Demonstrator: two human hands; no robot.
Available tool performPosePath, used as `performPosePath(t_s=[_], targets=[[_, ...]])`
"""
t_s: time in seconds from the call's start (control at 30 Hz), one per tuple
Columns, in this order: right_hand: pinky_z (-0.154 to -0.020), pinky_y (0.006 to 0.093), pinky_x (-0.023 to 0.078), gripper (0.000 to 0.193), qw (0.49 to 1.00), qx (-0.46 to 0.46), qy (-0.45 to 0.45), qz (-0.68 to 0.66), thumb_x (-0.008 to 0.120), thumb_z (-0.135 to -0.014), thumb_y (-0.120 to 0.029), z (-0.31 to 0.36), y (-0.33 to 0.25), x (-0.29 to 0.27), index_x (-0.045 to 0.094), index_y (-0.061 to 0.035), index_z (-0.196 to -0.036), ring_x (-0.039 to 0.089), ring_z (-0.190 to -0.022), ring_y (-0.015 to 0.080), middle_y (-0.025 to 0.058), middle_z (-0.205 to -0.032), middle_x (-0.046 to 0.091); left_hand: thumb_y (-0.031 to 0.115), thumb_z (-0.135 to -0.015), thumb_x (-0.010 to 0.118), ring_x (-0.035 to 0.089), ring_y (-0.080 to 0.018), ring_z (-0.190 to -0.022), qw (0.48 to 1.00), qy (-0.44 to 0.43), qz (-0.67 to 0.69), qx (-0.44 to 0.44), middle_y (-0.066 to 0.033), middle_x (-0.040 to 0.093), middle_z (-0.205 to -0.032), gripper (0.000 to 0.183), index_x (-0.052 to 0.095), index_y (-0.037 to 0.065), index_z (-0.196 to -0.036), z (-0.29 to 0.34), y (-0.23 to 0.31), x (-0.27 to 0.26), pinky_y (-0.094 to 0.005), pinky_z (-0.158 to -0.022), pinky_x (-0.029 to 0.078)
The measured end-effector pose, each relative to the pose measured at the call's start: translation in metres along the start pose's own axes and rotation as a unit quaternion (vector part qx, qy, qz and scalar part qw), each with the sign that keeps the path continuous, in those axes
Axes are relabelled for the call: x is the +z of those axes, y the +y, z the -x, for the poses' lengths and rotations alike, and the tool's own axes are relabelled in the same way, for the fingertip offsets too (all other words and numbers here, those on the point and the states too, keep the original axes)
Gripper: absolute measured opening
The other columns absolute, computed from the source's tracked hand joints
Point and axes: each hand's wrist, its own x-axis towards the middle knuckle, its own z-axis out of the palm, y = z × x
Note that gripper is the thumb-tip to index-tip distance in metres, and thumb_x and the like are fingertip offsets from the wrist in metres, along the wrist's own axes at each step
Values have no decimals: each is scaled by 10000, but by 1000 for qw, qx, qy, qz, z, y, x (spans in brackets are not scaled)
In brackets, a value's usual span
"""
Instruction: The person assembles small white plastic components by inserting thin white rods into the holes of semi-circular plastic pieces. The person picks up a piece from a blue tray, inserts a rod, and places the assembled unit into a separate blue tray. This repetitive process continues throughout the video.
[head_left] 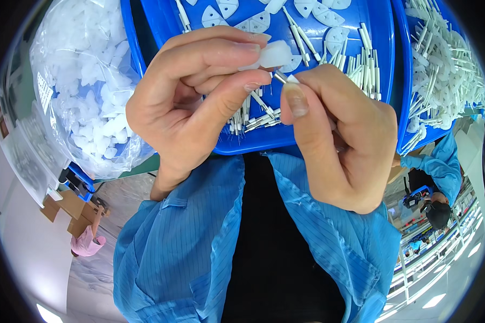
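Note:
My left hand (186, 102) pinches a small milky-white plastic cap (276, 54) between its thumb and fingers. My right hand (342, 134) has thumb and forefinger closed on a thin white rod with a metal end (281, 77); most of the rod is hidden by the fingers. The metal end points at the cap from just below it, and I cannot tell whether they touch. Both hands are over the near part of a blue tray (264, 143), where several white rods (367, 70) and flat white rounded plates with holes (328, 15) lie.
Left of the tray lies a clear plastic bag (86, 116) full of white plastic pieces. A second blue bin at the right holds a heap of white rods with caps (447, 70). Farther off are a person in blue (439, 172), a person in pink (87, 242) and cardboard boxes (73, 204).

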Motion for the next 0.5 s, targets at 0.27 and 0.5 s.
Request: performPosePath(t_s=[0.27, 0.5], targets=[[-439, 174, 297, 113, 1000, 4, 3, -21, 562, -938, -35, -3, -11, -5, 625, 31, -870, 417, -484, 0, 4, -644, 598, -83, -835, 643, 677, -293, -926, 999, -41, 9, 3, -230, 591, -1090, 198, 579, -35, -1016, 0, -2, -4, -381, -792, 595], [-467, 173, 355, 60, 995, -36, 88, 15, 587, -925, -21, 1, -7, 12, 625, 23, -940, 485, -527, 16, 27, -693, 624, -5, -834, 693, 637, -219, -942, 999, 5, 36, 2, -217, 571, -1108, 251, 548, -19, -1038, 1, 5, 4, -312, -833, 547]])
